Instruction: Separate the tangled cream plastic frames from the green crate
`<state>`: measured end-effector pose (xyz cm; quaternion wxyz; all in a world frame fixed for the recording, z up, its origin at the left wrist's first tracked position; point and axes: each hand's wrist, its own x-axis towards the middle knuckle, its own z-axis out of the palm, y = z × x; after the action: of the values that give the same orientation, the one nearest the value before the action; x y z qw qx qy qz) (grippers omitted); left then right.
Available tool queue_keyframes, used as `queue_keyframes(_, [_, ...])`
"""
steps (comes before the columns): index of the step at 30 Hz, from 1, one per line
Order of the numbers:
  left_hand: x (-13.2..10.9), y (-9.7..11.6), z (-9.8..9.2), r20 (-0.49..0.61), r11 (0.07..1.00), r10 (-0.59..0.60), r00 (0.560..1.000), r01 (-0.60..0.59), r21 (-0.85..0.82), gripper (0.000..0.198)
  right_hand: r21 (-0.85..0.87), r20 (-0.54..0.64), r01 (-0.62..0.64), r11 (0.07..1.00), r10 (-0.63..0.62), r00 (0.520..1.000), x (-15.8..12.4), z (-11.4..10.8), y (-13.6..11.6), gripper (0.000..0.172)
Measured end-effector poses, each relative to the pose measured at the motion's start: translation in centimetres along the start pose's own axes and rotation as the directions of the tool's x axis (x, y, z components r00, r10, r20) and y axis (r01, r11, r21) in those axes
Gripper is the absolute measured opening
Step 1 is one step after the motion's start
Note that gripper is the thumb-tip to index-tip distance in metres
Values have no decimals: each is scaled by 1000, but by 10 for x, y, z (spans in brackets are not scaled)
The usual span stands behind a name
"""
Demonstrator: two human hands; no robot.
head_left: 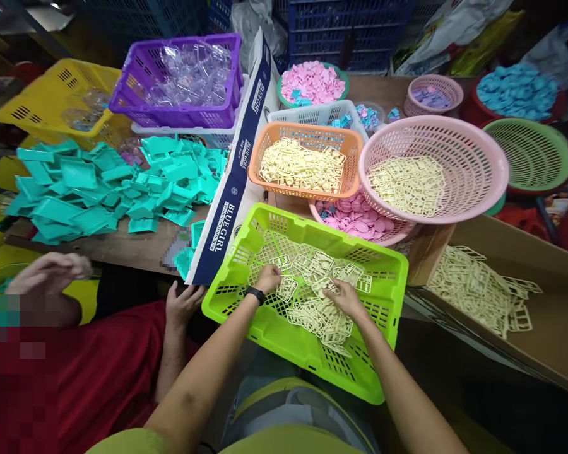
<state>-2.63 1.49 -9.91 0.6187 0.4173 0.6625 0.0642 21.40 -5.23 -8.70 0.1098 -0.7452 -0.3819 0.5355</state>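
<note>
My left hand pinches a cream frame in the green crate; right hand grips another on the pile. Frames interlock, so lifting may drag extras out.

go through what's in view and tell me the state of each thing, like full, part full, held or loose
left hand: fingers pinching a cream frame in the green crate
right hand: fingers on the frame heap
green crate: part full, tilted on the lap
orange basket: part full of cream frames
pink round basket: part full
green round basket: looks empty
purple crate: holds clear shells
teal trays: loose heap
</note>
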Motion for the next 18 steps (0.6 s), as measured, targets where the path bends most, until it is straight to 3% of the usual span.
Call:
queue_keyframes(2, [-7, -8, -6, -46, 998, 49, 998, -48, 29, 35, 258, -62, 8, 966, 8, 998, 2, -9, 11, 65])
queue_keyframes(4, [-24, -23, -24, -94, 995, 86, 992, -81, 55, 39, 445, -142, 55, 894, 9, 990, 6, -16, 18, 62])
queue_keyframes(6, [-46, -50, -57, -155, 993, 97, 983, -86, 81, 41, 594, -211, 95, 799, 40, 977, 12, -22, 19, 58])
queue_keyframes(9, [-73, -117, -125, -322, 995, 47, 946, -14, 103, 46, 809, -224, 81, 582, 178, 958, 19, -28, 13, 47])
queue_keyframes(10, [-76, -143, -147, -421, 998, 22, 907, 7, 69, 66, 857, -206, 72, 510, 211, 956, 20, -30, 9, 43])
queue_keyframes(11, [-76, -168, -166, -559, 998, -33, 829, 0, -59, 93, 894, -190, 70, 443, 232, 954, 20, -32, 5, 39])
queue_keyframes(12, [-73, -191, -182, -585, 978, -32, 810, -95, -185, 112, 919, -179, 75, 386, 242, 954, 19, -34, 1, 36])
queue_keyframes(13, [-67, -210, -193, -580, 943, 0, 815, -193, -271, 117, 937, -170, 80, 340, 245, 954, 16, -35, -3, 33])
queue_keyframes(15, [-54, -236, -204, -580, 892, 20, 814, -277, -358, 120, 963, -145, 77, 258, 255, 956, 10, -37, -8, 30])
queue_keyframes(18, [-39, -251, -204, -602, 879, 57, 797, -326, -349, 119, 977, -113, 49, 205, 312, 943, 0, -39, -7, 33])
